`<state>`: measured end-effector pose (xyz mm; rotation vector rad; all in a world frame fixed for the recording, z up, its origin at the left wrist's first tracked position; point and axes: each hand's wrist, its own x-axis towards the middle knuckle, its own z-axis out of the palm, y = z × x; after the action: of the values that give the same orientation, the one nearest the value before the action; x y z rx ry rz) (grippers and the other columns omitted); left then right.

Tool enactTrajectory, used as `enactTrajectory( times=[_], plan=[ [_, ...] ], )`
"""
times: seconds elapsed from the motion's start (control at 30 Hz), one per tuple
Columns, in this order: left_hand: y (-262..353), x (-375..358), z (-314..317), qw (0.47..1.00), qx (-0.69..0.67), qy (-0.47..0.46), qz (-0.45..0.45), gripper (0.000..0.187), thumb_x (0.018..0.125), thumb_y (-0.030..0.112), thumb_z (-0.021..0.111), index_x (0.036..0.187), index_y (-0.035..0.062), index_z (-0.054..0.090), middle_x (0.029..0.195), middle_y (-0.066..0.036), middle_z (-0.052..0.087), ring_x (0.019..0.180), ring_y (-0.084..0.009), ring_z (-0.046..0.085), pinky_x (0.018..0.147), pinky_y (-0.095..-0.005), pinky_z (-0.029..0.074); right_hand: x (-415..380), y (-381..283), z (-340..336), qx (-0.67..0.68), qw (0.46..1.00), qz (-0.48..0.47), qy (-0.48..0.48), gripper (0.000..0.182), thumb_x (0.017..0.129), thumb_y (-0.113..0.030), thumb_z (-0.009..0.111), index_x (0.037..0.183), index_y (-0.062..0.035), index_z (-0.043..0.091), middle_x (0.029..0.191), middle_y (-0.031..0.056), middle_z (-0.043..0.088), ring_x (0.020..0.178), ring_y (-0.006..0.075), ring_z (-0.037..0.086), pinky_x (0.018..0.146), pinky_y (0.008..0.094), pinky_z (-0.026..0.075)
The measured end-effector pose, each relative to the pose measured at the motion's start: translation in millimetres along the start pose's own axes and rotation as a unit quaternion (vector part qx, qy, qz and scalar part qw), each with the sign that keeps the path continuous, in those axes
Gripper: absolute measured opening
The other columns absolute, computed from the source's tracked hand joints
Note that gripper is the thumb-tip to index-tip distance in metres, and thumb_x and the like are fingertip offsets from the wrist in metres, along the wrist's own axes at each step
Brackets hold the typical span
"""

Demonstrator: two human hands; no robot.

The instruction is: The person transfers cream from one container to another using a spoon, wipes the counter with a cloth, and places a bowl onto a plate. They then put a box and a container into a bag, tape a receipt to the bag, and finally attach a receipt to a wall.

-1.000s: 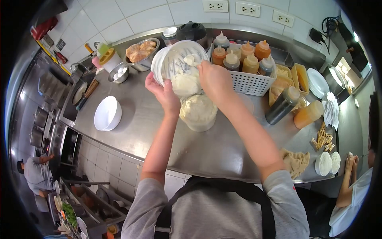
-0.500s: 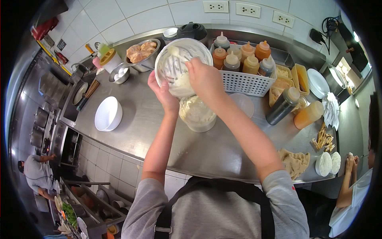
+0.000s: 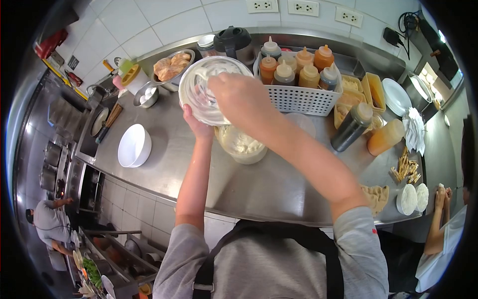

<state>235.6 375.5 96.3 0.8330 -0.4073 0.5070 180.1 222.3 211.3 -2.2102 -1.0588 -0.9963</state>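
Observation:
My left hand [image 3: 198, 125] grips a white tub [image 3: 188, 92] by its near side, tilted so that its inside faces me. White cream is smeared over the tub's inner wall. My right hand [image 3: 239, 97] reaches over the tub's opening with its fingers curled; whatever they hold, if anything, is hidden behind the hand. Just below the tub stands a clear round container [image 3: 244, 155] filled with pale cream, partly covered by the tub and my right forearm. A clear round lid [image 3: 302, 124] lies on the counter beyond that forearm.
A white basket [image 3: 301, 102] of squeeze bottles stands behind my right hand. A white bowl [image 3: 134, 145] sits to the left. Two more bottles, a folded cloth [image 3: 376, 199] and white cups [image 3: 407, 199] are at right. Other people are at far left and right.
The tub has shifted slightly left along with my left hand. My right hand has moved left and turned, now covering more of the tub's opening.

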Motion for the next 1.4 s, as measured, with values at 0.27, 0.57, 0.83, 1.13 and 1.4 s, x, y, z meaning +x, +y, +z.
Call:
enactTrajectory(
  times=[0.27,0.57,0.83,1.13,1.4],
  plan=[
    [9,1,12,1.000,0.003,0.000,-0.013,0.063,0.081,0.048,0.031,0.128,0.0061,0.027,0.127,-0.014,0.034,0.115,-0.0268,0.036,0.096,-0.0393,0.028,-19,9,2,-0.015,0.991,-0.082,-0.108,0.004,0.069,-0.008,0.053,0.071,-0.0041,0.052,0.065,0.0103,0.053,0.062,0.0252,0.056,0.052,0.0350,0.045],
    [2,1,12,0.990,0.128,0.026,0.059,0.064,0.077,0.046,0.049,0.117,0.0024,0.026,0.112,-0.012,0.039,0.102,-0.0215,0.043,0.086,-0.0339,0.037,16,24,-21,0.012,0.995,0.052,0.089,0.007,0.065,-0.009,0.057,0.068,-0.0034,0.054,0.059,0.0099,0.056,0.058,0.0241,0.058,0.052,0.0326,0.046],
    [-6,1,4,0.987,0.154,0.013,0.047,0.063,0.080,0.050,0.043,0.119,0.0029,0.026,0.112,-0.012,0.040,0.102,-0.0205,0.042,0.088,-0.0338,0.036,-7,-1,-4,-0.001,0.992,-0.122,-0.029,0.010,0.065,-0.009,0.053,0.074,-0.0045,0.051,0.066,0.0056,0.049,0.061,0.0202,0.054,0.053,0.0312,0.045],
    [4,3,4,0.998,0.053,0.017,0.024,0.057,0.082,0.048,0.041,0.116,0.0040,0.028,0.113,-0.012,0.040,0.102,-0.0206,0.043,0.087,-0.0334,0.037,-45,17,4,-0.036,0.958,-0.256,-0.122,0.012,0.064,-0.009,0.054,0.075,-0.0040,0.049,0.065,0.0051,0.047,0.062,0.0182,0.053,0.052,0.0296,0.044],
    [-2,-2,15,0.998,0.065,0.009,0.021,0.063,0.079,0.049,0.045,0.118,0.0031,0.027,0.115,-0.012,0.039,0.105,-0.0217,0.041,0.091,-0.0356,0.033,-21,16,-7,0.021,0.986,-0.158,-0.050,0.012,0.066,-0.009,0.053,0.077,-0.0036,0.051,0.067,0.0064,0.048,0.065,0.0206,0.054,0.055,0.0300,0.044]
  ],
)
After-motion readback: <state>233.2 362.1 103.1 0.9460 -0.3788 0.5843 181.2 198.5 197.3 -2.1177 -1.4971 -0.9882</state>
